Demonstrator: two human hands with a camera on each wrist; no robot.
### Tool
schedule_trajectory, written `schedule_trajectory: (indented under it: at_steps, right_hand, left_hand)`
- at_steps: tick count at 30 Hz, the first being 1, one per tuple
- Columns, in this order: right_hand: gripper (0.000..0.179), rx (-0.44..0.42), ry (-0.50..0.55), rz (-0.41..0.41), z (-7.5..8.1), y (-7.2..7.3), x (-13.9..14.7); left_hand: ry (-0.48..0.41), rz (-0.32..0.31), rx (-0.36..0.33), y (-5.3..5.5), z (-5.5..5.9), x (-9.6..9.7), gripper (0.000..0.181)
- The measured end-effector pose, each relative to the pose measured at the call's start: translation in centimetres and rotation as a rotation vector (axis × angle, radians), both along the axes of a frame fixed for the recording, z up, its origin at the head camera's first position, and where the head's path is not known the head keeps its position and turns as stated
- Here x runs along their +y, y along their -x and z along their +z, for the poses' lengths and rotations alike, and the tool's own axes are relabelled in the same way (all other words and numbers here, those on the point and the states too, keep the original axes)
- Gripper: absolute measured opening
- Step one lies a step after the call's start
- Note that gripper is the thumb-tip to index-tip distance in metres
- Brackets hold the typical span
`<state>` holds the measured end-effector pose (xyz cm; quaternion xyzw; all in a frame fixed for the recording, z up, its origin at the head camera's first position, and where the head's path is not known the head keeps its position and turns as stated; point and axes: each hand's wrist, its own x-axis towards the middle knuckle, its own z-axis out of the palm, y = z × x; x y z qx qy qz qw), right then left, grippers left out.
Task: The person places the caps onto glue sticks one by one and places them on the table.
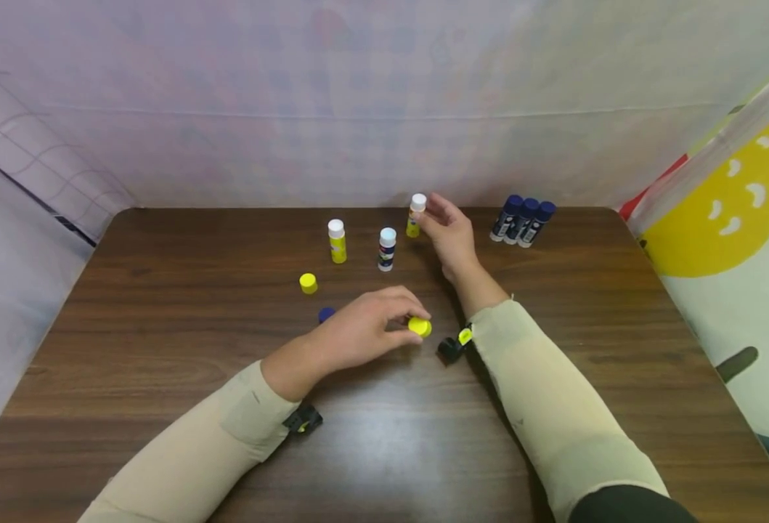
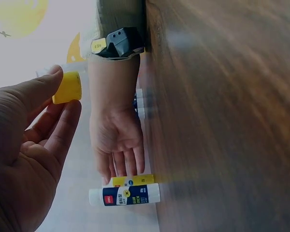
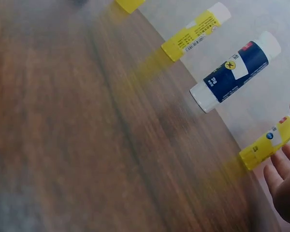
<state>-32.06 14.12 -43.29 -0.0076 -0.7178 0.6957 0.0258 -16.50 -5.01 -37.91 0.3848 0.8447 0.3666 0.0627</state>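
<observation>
My left hand (image 1: 364, 328) pinches a yellow glue-stick cap (image 1: 420, 327) between thumb and fingers, above the table; the left wrist view shows this yellow cap (image 2: 67, 88) too. At the back, my right hand (image 1: 451, 234) is beside an upright yellow glue stick (image 1: 413, 225) with a white top. Its thumb overlaps the stick in the head view, while the fingers extend loosely past it; contact is hard to tell. Left of that stand a blue-labelled glue stick (image 1: 386, 254) and another yellow glue stick (image 1: 338, 247), both upright with pale tops.
Three navy-capped glue sticks (image 1: 521, 221) stand together at the back right. A loose yellow cap (image 1: 308, 283) lies left of the uncapped sticks. A blue cap (image 1: 326, 314) is partly hidden by my left hand. A pale curtain (image 1: 358, 160) hangs along the table's (image 1: 162, 305) back edge.
</observation>
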Motion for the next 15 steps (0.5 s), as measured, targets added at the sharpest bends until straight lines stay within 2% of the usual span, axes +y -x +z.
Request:
schedule_trajectory:
  at_steps: [7, 15]
  right_hand:
    - [0.055, -0.062, -0.009, 0.021, -0.8, 0.5, -0.3]
    - [0.054, -0.064, -0.031, 0.033, -1.1, 0.7, -0.2]
  left_hand:
    - [-0.001, -0.004, -0.015, 0.0, -0.1, 0.0, 0.03]
    - [0.009, -0.007, -0.022, 0.0, -0.2, 0.1, 0.03]
